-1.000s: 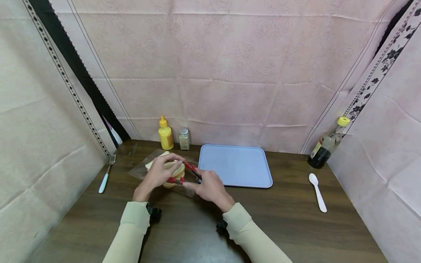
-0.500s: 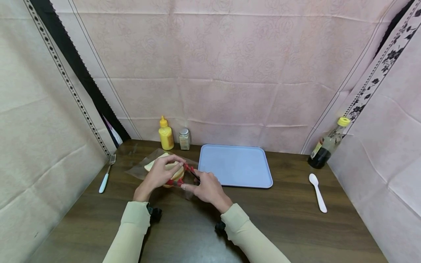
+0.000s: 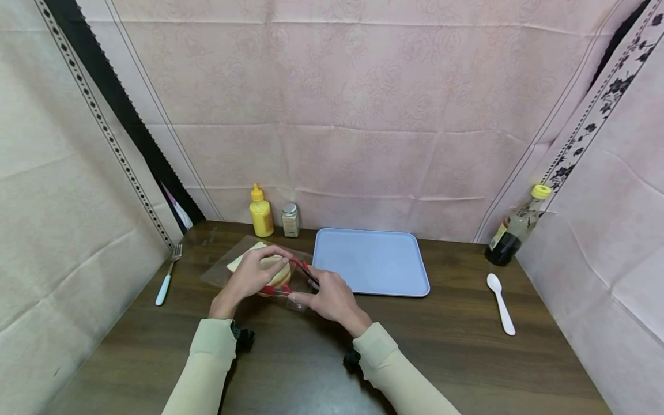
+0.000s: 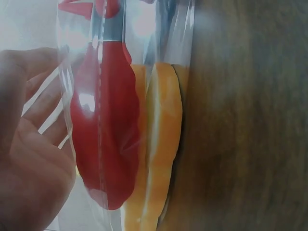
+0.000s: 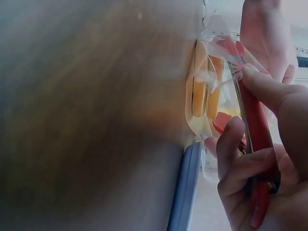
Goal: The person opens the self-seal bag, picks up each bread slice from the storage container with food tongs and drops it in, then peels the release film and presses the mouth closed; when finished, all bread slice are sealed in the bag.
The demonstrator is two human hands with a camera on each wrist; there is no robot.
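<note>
head: even, bright, edges warped | wrists: blurry, glare on plastic

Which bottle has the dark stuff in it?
The clear bottle on the right, by the white spoon. The squeeze bottle is all yellow.

The person wears a pale cream long-sleeved top of soft knit; its snug cuffs end at the wrists. The bare left hand [image 3: 250, 273] and bare right hand [image 3: 330, 297] carry no rings. Under each wrist sits a small black strapped-on camera mount [image 3: 242, 336], knobbly and dark.
</note>
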